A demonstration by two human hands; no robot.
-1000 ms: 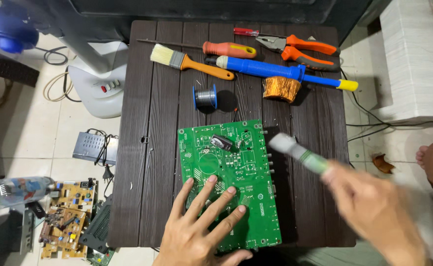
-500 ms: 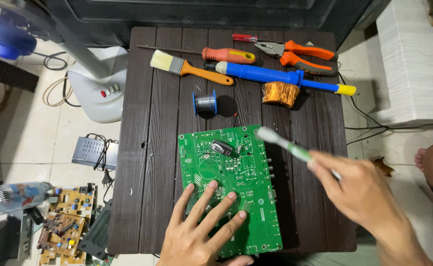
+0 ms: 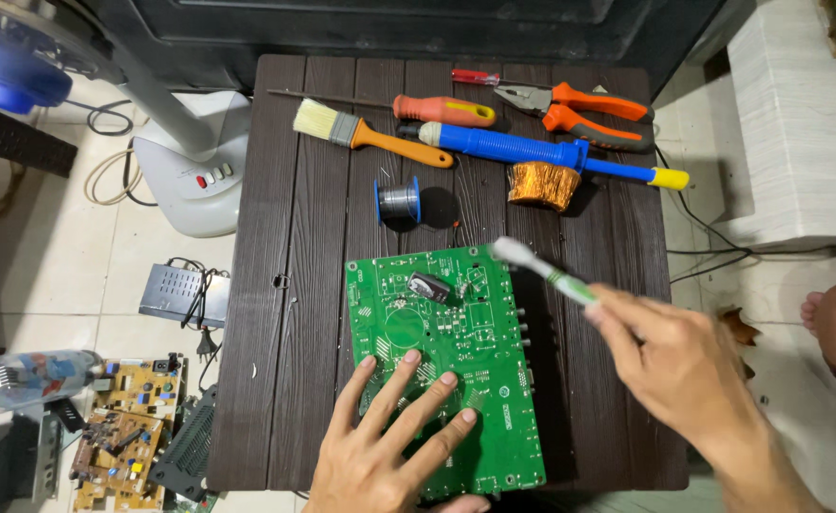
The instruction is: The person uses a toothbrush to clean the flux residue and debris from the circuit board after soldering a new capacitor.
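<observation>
Left hand (image 3: 394,442) splayed flat on board (image 3: 456,323); right hand (image 3: 674,366) grips toothbrush (image 3: 541,271), bristles at board's 1 o'clock corner.

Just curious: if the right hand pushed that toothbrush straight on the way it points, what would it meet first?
Probably the green circuit board: the toothbrush in the right hand points up-left over its top corner, though its height above the board is unclear.

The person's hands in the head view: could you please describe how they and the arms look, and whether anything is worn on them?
Both are bare. The left hand shows no glove, ring or watch, and its wrist is cut off by the frame edge. The right hand is likewise ungloved and ringless, with a bare forearm and no sleeve or strap in view. Fingernails look short and unpainted.
</observation>
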